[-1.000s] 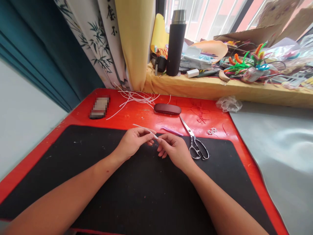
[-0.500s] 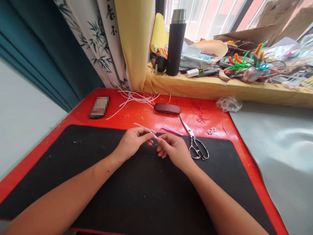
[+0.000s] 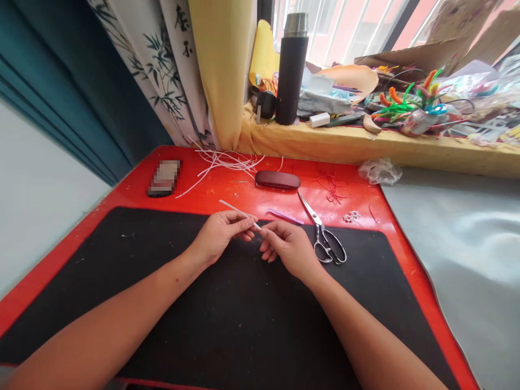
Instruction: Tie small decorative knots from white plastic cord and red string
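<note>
A thin white strip [image 3: 232, 207] slants between my two hands above the black mat [image 3: 227, 319]. My left hand [image 3: 221, 233] pinches it between thumb and fingers, and its free end sticks out to the upper left. At the strip's lower right end, my right hand [image 3: 286, 245] is closed on it with thumb and forefinger; the very tip is hidden there. Close to the right hand lie silver scissors [image 3: 320, 230], half on the mat, and purple tweezers [image 3: 284, 216] just beyond the fingers.
Along the back of the red table [image 3: 219, 187] are a pile of white strips [image 3: 229, 162], a maroon case [image 3: 278, 180], red threads [image 3: 333, 189] and a blurred-out phone-like object [image 3: 164, 177]. A black thermos [image 3: 292, 70] stands on the cluttered windowsill. Grey sheeting [image 3: 455, 244] covers the right side.
The strip's free end has shifted slightly up and to the left, and the left hand has slid a little left. The right hand stays nearly in place.
</note>
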A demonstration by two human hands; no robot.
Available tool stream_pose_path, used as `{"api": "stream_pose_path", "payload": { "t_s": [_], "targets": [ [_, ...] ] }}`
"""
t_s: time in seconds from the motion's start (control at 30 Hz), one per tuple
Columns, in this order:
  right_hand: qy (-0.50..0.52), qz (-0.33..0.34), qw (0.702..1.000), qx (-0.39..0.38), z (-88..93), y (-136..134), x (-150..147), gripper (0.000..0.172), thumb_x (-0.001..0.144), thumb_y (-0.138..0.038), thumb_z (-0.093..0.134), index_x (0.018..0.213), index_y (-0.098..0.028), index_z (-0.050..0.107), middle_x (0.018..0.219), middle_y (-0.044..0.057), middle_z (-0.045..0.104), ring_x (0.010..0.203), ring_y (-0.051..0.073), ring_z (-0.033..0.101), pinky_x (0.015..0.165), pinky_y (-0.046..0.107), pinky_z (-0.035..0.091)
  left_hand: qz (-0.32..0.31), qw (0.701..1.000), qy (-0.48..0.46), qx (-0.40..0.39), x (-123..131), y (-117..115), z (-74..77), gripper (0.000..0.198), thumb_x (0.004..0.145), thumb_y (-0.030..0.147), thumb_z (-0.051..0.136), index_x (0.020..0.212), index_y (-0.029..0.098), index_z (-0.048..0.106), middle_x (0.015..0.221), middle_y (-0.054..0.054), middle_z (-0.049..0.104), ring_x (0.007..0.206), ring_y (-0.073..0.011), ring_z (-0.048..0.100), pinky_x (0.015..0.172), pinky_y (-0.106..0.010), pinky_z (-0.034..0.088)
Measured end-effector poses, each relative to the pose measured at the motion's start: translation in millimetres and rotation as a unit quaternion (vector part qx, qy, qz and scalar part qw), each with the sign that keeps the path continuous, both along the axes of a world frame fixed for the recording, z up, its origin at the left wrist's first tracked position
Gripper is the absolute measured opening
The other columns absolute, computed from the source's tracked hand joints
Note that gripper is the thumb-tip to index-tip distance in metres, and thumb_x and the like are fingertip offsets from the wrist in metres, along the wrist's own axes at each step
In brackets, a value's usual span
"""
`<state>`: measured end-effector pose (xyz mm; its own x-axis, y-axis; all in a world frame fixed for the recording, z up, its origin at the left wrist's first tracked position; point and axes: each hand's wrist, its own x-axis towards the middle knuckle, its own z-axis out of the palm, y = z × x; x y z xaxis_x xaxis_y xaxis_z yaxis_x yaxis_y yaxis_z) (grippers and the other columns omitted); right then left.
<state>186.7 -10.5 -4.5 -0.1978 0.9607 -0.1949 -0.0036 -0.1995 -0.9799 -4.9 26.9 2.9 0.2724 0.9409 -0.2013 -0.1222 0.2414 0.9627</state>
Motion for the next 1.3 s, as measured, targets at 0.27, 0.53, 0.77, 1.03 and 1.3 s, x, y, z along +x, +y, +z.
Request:
{"api": "stream_pose_path", "payload": {
  "t_s": [0.27, 0.53, 0.77, 1.03, 1.3],
  "targets": [
    [0.019, 0.010, 1.000, -0.010, 3.3, 0.3, 0.7, 0.036, 0.088, -0.054, 0.076, 0.084, -0.018, 0.068, 0.067, 0.000, 0.071, 0.052, 0.013, 0.068, 0.049, 0.022, 0.053, -0.004, 0.998, -0.025, -0.050, -1.9, 1.2, 0.6, 0.031, 0.068, 0.042, 0.094, 0.082, 0.016, 0.084, 0.080, -0.009, 0.079, 0.065, -0.0158, 0.068, 0.060, -0.026, 0.057],
    [0.063, 0.011, 0.998, -0.030, 1.4, 2.5, 3.4, 0.043, 0.088, -0.060, 0.076, 0.094, -0.017, 0.072, 0.072, 0.002, 0.072, 0.054, 0.013, 0.070, 0.048, 0.021, 0.053, 0.022, 1.000, -0.016, -0.012, -3.9, 2.8, 0.8, 0.031, 0.071, 0.041, 0.094, 0.084, 0.015, 0.084, 0.082, -0.009, 0.079, 0.069, -0.0158, 0.070, 0.064, -0.026, 0.058],
    [0.092, -0.019, 0.995, -0.044, 1.0, 3.6, 6.6, 0.047, 0.087, -0.062, 0.075, 0.100, -0.017, 0.073, 0.074, 0.002, 0.073, 0.054, 0.013, 0.070, 0.049, 0.021, 0.054, 0.079, 0.996, -0.040, 0.010, -6.2, 7.3, 3.8, 0.032, 0.069, 0.041, 0.095, 0.082, 0.015, 0.083, 0.082, -0.009, 0.079, 0.070, -0.0163, 0.069, 0.065, -0.026, 0.058],
    [0.097, -0.022, 0.994, -0.041, 1.3, 4.3, 6.2, 0.045, 0.082, -0.060, 0.081, 0.092, -0.017, 0.072, 0.071, 0.001, 0.072, 0.052, 0.012, 0.069, 0.046, 0.020, 0.052, 0.076, 0.996, -0.044, 0.013, -6.4, 6.2, 1.7, 0.032, 0.071, 0.040, 0.095, 0.084, 0.014, 0.084, 0.084, -0.009, 0.079, 0.071, -0.0152, 0.070, 0.067, -0.025, 0.059],
    [0.103, -0.015, 0.994, -0.032, -3.9, 5.1, 6.7, 0.041, 0.083, -0.056, 0.082, 0.091, -0.017, 0.073, 0.069, 0.000, 0.071, 0.052, 0.012, 0.068, 0.048, 0.020, 0.053, 0.071, 0.995, -0.062, -0.013, -6.7, 7.4, 2.0, 0.030, 0.069, 0.037, 0.096, 0.083, 0.013, 0.084, 0.082, -0.008, 0.078, 0.070, -0.0141, 0.069, 0.064, -0.022, 0.058]
  ]
}}
